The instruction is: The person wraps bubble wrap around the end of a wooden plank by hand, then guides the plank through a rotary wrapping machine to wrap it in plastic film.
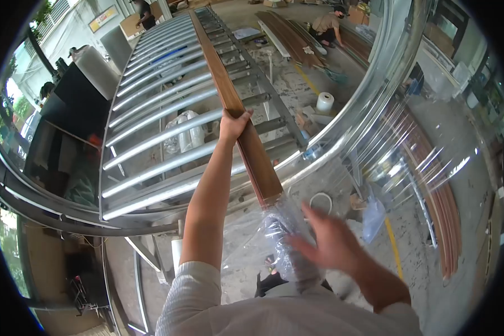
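Brown wood plank [224, 84]: laid lengthwise over the roller conveyor [151, 175], toward its right edge, with the near end projecting past the near edge.
Left hand [234, 124]: closed around the plank beyond that end, thumb across the top face, the wood pinched between thumb and fingers.
Right hand [333, 238]: blurred, fingers spread beside the covered end; whether the film is touched cannot be told.
Clear film [280, 224]: gathered in crumpled folds over the near end.
Covered and bare lengths: by its look, only the near end has been covered; the long stretch toward the conveyor's far edge is left bare.
Clear plastic packaging [190, 131]: seen between the rollers, with pale rounded shapes inside that cannot be identified.
Translucent plastic bag [375, 215]: seen off the conveyor's near right corner; its contents cannot be made out.
White roll [325, 102]: stood upright on the floor beyond the right edge.
Co-worker [326, 28]: seen crouched beside brown boards [294, 35], well apart from the conveyor.
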Tool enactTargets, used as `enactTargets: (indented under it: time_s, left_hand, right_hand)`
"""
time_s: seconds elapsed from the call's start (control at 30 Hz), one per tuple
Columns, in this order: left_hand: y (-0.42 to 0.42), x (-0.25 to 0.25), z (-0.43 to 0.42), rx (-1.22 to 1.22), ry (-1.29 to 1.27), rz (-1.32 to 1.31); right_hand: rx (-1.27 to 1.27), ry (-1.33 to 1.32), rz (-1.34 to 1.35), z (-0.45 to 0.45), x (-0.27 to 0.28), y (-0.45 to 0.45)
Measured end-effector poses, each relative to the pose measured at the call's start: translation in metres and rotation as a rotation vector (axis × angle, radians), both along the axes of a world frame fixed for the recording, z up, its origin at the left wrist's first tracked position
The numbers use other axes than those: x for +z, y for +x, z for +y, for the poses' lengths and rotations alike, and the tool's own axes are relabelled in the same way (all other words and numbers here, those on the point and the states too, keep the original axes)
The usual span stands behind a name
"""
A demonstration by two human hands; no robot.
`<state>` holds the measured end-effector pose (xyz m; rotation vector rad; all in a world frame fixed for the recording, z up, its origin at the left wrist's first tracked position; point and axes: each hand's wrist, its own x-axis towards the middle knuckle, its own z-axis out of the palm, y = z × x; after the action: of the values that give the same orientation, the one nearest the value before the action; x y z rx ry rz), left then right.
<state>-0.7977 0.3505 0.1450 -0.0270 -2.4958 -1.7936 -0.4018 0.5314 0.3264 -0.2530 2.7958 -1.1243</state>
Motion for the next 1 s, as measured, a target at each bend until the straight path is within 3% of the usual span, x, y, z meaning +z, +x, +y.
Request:
enactTargets:
  time_s: [0.03,0.07,0.13,0.17,0.23,0.3,0.43,0.5,0.57,0.67,0.9,1.0]
  left_hand:
    - [0.007,-0.001,0.001,0.024,0.144,-0.009]
    - [0.018,0.001,0.0,0.017,0.229,-0.085]
    - [0.052,0.015,0.001,-0.019,0.457,-0.084]
    - [0.012,-0.056,-0.004,-0.246,0.718,0.018]
    - [0.05,-0.015,0.003,-0.132,0.585,0.094]
    - [0.057,-0.033,0.007,-0.083,0.632,0.115]
    - [0.076,-0.036,-0.001,-0.075,0.473,0.099]
    - [0.094,-0.008,-0.009,-0.082,0.465,-0.031]
    - [0.087,-0.022,-0.007,-0.058,0.369,-0.058]
    - [0.088,-0.017,-0.008,-0.076,0.313,-0.079]
    - [0.082,-0.026,-0.006,0.036,0.27,0.042]
    - [0.101,0.012,-0.021,-0.106,0.258,-0.083]
  right_hand:
    - [-0.048,-0.087,0.292,-0.019,0.02,-0.028]
    - [-0.144,-0.142,0.249,-0.04,0.043,-0.067]
    - [-0.23,-0.072,0.289,-0.065,0.038,-0.163]
    - [-0.349,0.087,0.585,-0.076,-0.007,-0.228]
    - [-0.271,0.203,0.156,-0.089,-0.01,-0.306]
    - [-0.192,0.322,0.086,-0.099,-0.032,-0.352]
    - [-0.232,0.43,-0.008,-0.124,-0.099,-0.428]
    - [-0.345,0.472,0.033,-0.138,-0.117,-0.437]
    - [-0.423,0.504,-0.104,-0.144,-0.113,-0.443]
    - [-0.484,0.581,-0.022,-0.152,-0.108,-0.437]
    - [-0.445,0.545,-0.093,-0.148,-0.102,-0.438]
    - [-0.443,0.538,-0.072,-0.143,-0.104,-0.435]
